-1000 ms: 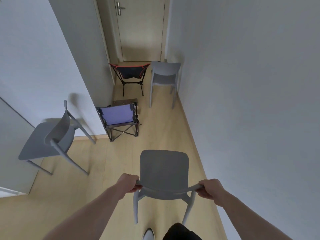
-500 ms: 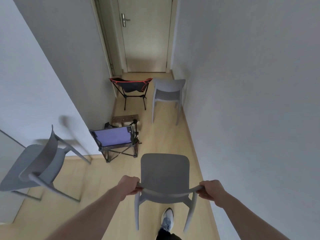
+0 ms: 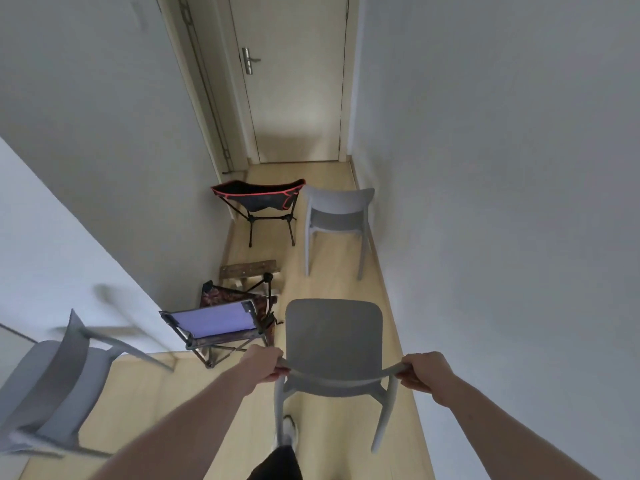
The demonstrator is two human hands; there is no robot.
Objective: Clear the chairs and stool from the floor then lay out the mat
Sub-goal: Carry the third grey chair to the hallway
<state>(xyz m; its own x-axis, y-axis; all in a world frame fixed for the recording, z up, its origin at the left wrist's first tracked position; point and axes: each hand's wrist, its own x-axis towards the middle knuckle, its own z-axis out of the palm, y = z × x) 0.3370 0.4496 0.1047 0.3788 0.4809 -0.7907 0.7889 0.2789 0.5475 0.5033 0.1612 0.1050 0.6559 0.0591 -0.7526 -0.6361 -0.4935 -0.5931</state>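
Both the left hand [image 3: 265,367] and right hand [image 3: 424,374] are gripping the grey plastic chair's [image 3: 334,344] backrest, carrying it off the floor; its legs risk clipping the purple folding stool [image 3: 216,323] just beside it.

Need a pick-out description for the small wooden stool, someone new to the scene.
Start at the closed cream door ending the corridor, then follow the left wall towards the camera. Past the black red-trimmed folding camp chair sits the low dark wooden stool: the only bare-wood, backless seat.

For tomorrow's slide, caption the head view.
Both hands, left and right, grip a grey chair in a chair-lined hallway.
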